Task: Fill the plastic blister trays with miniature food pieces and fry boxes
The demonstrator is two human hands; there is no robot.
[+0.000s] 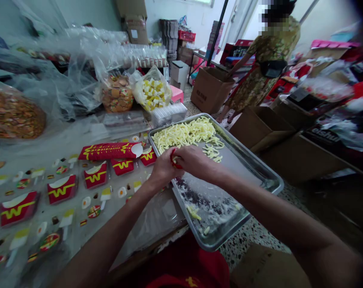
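My left hand (163,169) is closed around a small red fries carton (173,157), mostly hidden by fingers. Against its opening, the bent fingers of my right hand (193,161) are closed; whatever they pinch is hidden. Both hands are over the left rim of a metal tray (226,168). Pale yellow toy-like fries (187,134) are heaped at the tray's far end, with white powder and a few loose pieces nearer me. Left of the hands lies a nested stack of red cartons (109,151) with yellow W marks.
Flat red cartons (61,189) and small food-shaped pieces lie in clear plastic packs across the table. Behind stand a bag of yellow-white pieces (153,94) and a bag of brown discs (117,94). A person (268,60) bends by a cardboard box (211,90) at right.
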